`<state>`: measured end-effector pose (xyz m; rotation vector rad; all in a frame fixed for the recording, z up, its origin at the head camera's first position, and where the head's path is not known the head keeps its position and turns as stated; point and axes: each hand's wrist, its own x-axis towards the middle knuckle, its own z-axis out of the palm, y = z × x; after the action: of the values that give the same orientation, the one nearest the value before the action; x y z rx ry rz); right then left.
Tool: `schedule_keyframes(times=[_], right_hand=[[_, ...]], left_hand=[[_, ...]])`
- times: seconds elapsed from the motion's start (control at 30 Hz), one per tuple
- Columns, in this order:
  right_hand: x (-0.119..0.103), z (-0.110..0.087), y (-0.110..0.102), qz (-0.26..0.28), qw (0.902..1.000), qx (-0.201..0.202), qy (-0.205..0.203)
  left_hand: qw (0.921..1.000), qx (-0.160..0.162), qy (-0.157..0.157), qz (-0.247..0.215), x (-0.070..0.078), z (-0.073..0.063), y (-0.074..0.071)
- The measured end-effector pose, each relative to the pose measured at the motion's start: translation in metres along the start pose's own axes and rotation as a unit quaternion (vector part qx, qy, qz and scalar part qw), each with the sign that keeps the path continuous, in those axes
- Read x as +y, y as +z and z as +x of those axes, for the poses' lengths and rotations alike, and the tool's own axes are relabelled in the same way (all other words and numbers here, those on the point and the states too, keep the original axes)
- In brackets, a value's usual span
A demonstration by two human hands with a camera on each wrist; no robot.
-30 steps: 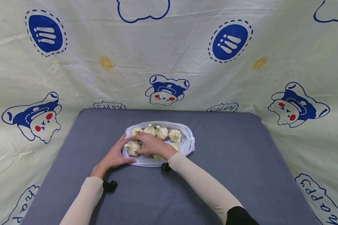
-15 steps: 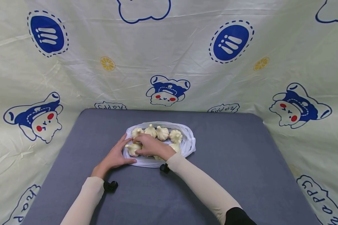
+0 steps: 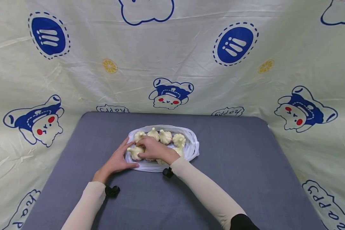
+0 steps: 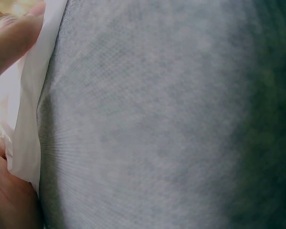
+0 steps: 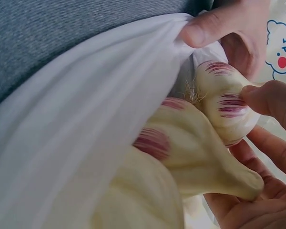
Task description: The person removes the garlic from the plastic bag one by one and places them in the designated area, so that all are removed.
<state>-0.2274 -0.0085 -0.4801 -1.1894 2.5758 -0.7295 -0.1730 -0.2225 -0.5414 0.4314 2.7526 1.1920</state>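
- The left hand point(image 3: 118, 159) curves round the left end of a white, thin plastic bag with a rolled rim point(image 3: 193, 143), thumb on the near edge, fingers at the far side.
- The right hand point(image 3: 155, 148) reaches into the bag and pinches a cream garlic bulb streaked with purple point(image 5: 224, 102) between thumb and fingers, in the near left corner.
- The two hands are close together; from here I can't tell whether they touch.
- Four more pale garlic bulbs point(image 3: 165, 136) line the far side; others show partly beneath the right wrist.
- Everything rests on a grey-blue cloth-covered table point(image 3: 166, 201), before a pale curtain with blue cartoon prints point(image 3: 132, 91).
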Motion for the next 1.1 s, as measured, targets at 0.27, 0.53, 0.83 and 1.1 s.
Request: schedule_keyframes(times=[0.27,0.53,0.83,1.1], right_hand=[[-0.001,-0.002,-0.011,0.018,0.9996,0.018,0.013],[0.000,-0.024,-0.037,0.092,0.9928,0.074,0.019],[0.020,-0.061,-0.054,0.197,0.9645,0.162,0.069],[0.034,-0.090,-0.060,0.235,0.9387,0.233,0.097]], left_hand=[[1.0000,0.003,0.002,0.003,0.002,-0.002,-0.001],[0.9999,0.001,0.000,0.016,0.003,-0.002,0.000],[0.9994,-0.002,0.000,0.035,0.004,0.001,-0.002],[0.9988,-0.021,-0.012,0.041,0.004,0.003,-0.002]])
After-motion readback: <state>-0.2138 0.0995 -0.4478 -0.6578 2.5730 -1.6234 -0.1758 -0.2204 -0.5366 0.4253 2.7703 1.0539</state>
